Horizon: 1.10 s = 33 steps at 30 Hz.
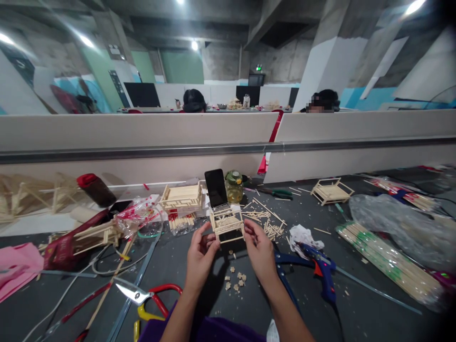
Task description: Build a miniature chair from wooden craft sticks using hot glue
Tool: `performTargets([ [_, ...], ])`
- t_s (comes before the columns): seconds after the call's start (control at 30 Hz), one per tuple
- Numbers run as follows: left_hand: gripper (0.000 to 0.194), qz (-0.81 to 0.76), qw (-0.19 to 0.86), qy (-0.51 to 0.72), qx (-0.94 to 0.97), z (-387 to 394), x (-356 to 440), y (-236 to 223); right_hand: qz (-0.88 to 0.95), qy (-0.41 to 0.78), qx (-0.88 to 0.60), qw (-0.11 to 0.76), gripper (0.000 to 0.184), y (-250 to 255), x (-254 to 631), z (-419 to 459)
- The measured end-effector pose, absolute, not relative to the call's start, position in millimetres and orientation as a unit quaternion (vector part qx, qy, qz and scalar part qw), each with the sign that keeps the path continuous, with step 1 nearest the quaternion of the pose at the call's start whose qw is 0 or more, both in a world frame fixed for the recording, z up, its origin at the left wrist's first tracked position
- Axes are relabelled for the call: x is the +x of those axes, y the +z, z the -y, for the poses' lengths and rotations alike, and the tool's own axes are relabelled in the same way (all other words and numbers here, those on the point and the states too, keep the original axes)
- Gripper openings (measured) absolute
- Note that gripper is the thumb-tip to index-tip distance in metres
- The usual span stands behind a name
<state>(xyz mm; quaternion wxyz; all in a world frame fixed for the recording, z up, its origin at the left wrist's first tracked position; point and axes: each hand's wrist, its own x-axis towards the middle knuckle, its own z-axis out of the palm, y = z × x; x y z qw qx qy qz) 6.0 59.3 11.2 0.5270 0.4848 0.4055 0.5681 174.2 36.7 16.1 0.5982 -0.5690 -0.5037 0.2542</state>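
Observation:
Between my two hands is a small wooden stick model (228, 223), shaped like a little chair or bench frame. My left hand (203, 254) grips its left side, thumb and fingers closed on the sticks. On the other side, my right hand (259, 247) pinches the right edge of the model. Just behind it a black smartphone (215, 188) leans upright on a stand. Below the model, several small wooden pieces (238, 281) lie scattered on the dark table. Cut sticks (272, 230) are heaped to the right of the model.
A blue glue gun (322, 270) rests right of my hands; red and yellow scissors (151, 299) lie at left. Bagged sticks (388, 266) are at far right. Behind stand a stick bed model (181, 195), another frame (331, 191), a jar (234, 186) and a partition (142, 130).

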Motion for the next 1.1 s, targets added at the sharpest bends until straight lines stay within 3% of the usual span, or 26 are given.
performTargets([
  [0.5,0.057,-0.401,0.532,0.566,0.486,-52.7,4.7,10.5,0.551,0.172,-0.584,0.571,0.034,19.8,175.9,-34.2],
  [0.7,0.066,-0.393,0.585,0.561,0.433,-52.4,9.4,24.3,0.539,0.196,-0.584,0.574,0.035,26.8,178.6,-43.8],
  [1.1,0.059,-0.378,0.582,0.562,0.449,-48.0,8.9,24.3,0.549,0.188,-0.596,0.554,0.036,29.3,178.3,-35.8],
])
